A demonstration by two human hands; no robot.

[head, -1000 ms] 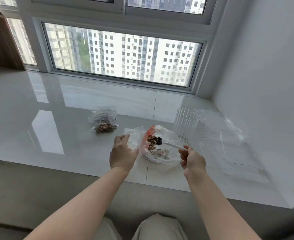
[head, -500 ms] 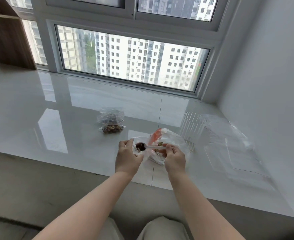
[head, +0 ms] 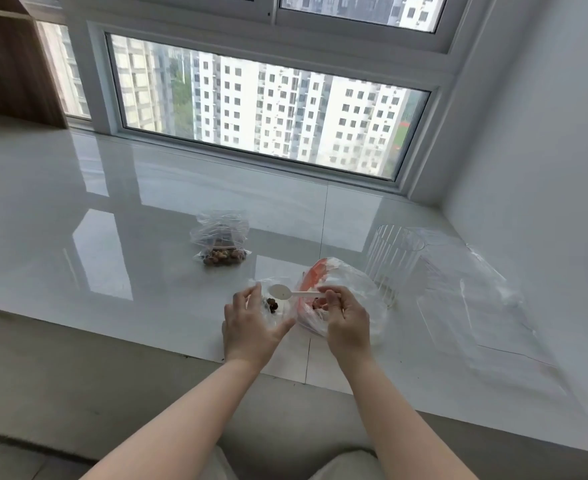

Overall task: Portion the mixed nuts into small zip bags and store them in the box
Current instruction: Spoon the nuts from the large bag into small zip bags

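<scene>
Clear ribbed box (head: 391,263) just beside nut bag (head: 341,292), filled zip bag (head: 221,242) behind.

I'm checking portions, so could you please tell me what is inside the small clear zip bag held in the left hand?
The small clear zip bag holds a few dark nuts; the left hand covers its lower part.

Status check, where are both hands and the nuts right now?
Left hand holds small zip bag open, few nuts inside. Right hand pinches white spoon, bowl empty, over it. Nothing in the way.
</scene>
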